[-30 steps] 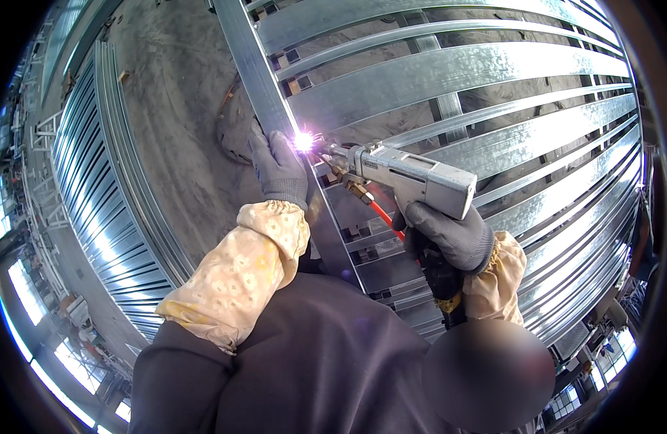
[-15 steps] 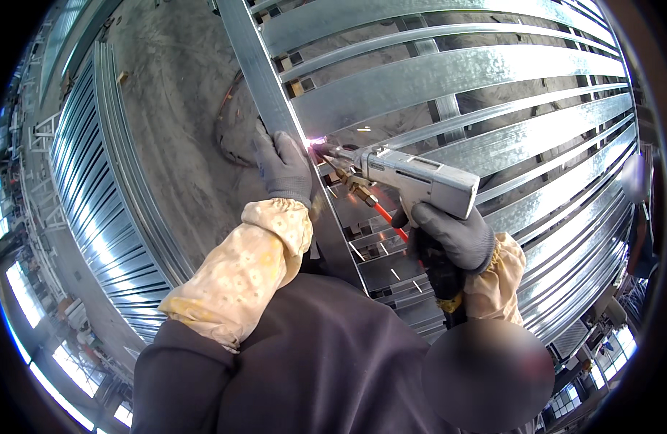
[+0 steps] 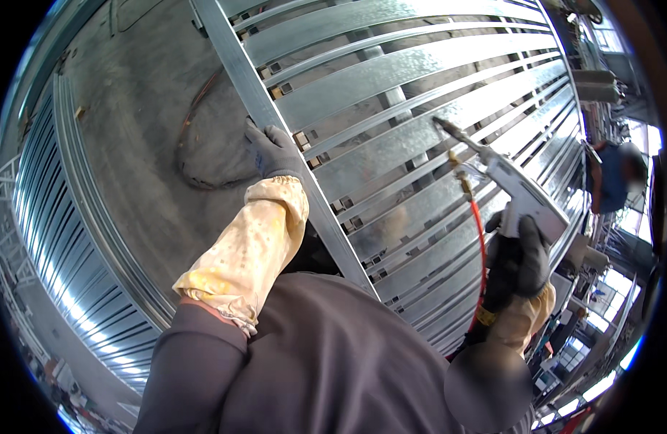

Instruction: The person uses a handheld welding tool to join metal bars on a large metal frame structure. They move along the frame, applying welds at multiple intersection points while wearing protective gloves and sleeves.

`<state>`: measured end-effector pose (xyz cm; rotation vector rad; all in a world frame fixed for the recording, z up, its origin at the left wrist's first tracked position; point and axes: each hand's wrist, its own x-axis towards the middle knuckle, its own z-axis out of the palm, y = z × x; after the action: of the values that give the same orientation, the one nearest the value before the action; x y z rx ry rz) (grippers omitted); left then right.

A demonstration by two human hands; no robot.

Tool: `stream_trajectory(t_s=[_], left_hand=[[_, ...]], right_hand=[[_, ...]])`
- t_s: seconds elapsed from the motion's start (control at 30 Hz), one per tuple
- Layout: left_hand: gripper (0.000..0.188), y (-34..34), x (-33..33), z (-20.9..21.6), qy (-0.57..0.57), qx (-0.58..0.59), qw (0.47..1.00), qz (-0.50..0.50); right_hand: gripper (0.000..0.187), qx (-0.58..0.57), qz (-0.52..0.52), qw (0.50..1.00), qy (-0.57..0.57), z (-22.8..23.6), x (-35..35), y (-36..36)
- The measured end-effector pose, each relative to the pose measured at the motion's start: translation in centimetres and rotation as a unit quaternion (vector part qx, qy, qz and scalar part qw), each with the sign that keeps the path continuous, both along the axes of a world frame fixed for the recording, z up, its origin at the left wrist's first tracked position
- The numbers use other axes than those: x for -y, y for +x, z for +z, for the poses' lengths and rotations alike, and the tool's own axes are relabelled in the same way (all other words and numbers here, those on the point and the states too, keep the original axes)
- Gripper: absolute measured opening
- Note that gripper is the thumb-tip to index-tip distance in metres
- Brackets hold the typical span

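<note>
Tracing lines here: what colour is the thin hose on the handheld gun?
Red; the hose shows best in the head view.

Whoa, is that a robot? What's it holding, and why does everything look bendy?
No robot here, just a person wearing gray gloves. The camera sits on that person's head, looking down, and its very wide lens makes straight edges curve near the rim. The big shiny thing is a slatted metal frame. The left hand rests at its long side bar. The right hand holds a silver, gun-shaped tool with a red hose. A dark cable curls on the gray floor.
</note>
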<state>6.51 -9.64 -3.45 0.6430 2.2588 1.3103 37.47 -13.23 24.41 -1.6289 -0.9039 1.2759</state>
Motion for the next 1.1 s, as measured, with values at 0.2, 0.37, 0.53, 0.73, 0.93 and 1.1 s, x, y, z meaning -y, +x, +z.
stream_trajectory(t_s=[0.2, 0.37, 0.53, 0.73, 0.93, 1.1], left_hand=[[0.057, -0.7, 0.0, -2.4, 0.009, -0.059, 0.998, 0.009], [0.070, -0.6, 0.4, -1.6, -0.022, -0.013, 0.999, -0.035], [0.083, -0.1, 1.4, 3.0, -0.032, -0.293, 0.928, -0.229], [0.101, 2.4, -4.7, 5.9, -0.238, -0.380, 0.765, -0.462], [0.121, 5.0, -9.2, 6.6, -0.334, -0.452, 0.628, -0.538], [0.134, 5.0, -11.5, 6.1, -0.341, -0.484, 0.564, -0.576]], right_hand=[[0.041, 0.123, -0.174, 0.967, 0.139, 8.4, 8.0, 2.7], [0.044, 0.189, -0.214, 0.948, 0.141, 16.6, 14.9, 9.9], [0.041, 0.396, -0.300, 0.847, 0.190, 14.9, 16.0, 12.0], [0.046, 0.089, -0.024, 0.994, 0.051, 7.5, 12.1, 14.1], [0.043, -0.055, 0.110, 0.989, -0.087, -0.1, 7.6, 11.0], [0.043, -0.124, 0.078, 0.965, -0.219, -4.0, 4.3, 6.1]])
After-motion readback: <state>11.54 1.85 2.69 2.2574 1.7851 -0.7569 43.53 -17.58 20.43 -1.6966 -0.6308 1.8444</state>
